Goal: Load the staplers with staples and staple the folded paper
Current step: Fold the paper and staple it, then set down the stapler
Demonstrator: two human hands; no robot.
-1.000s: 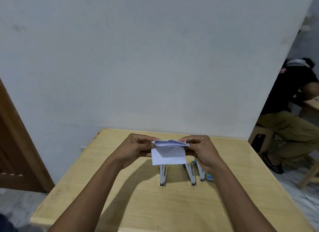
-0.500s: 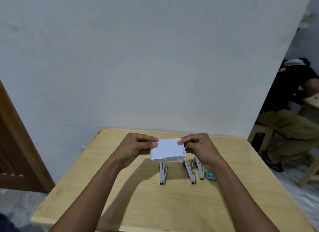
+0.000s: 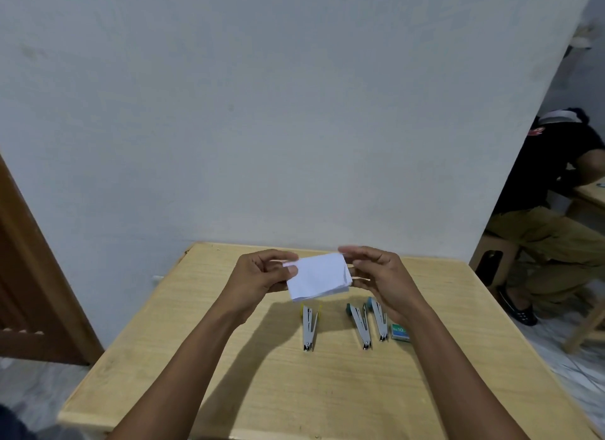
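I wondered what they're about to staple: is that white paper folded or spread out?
Folded. The paper shows stacked layered edges along its right and bottom sides, pinched in the left hand.

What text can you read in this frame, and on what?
"10", on the green staple box; the smaller print around it is too blurred to read.
Red and white print on the seated person's black shirt: too small to read.
Yellow stapler, teal stapler, blue stapler: no legible marking.
Folded paper: the face that shows is blank.
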